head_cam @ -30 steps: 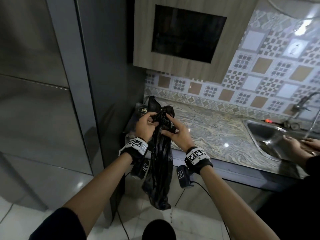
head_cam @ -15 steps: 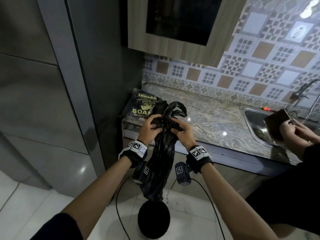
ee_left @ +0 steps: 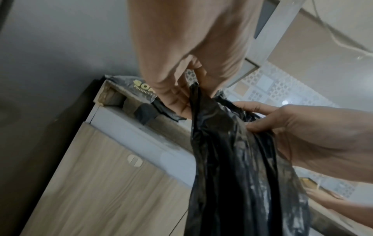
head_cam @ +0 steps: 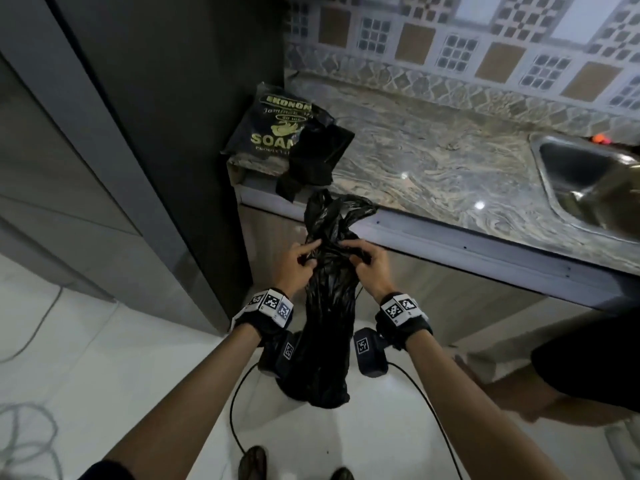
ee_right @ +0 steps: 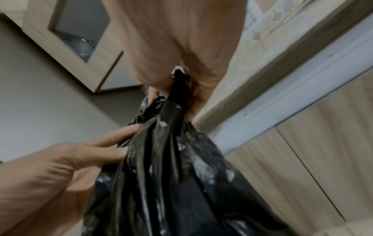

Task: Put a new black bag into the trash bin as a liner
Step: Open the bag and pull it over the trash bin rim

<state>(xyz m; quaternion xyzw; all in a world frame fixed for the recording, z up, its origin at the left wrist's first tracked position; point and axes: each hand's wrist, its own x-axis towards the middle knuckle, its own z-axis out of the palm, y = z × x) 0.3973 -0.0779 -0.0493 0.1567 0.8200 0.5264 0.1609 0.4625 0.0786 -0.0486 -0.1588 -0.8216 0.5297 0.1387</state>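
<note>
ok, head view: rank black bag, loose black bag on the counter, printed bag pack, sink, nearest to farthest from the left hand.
1. black bag: pinched in the left hand, hanging below the counter edge.
2. loose black bag: on the counter, draped over its front edge, above the hand.
3. printed bag pack: just behind it, in the counter's left corner.
4. sink: far right.

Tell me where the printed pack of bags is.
Head view: the pack lies at the counter's far left corner, against the dark wall, above both hands.
</note>
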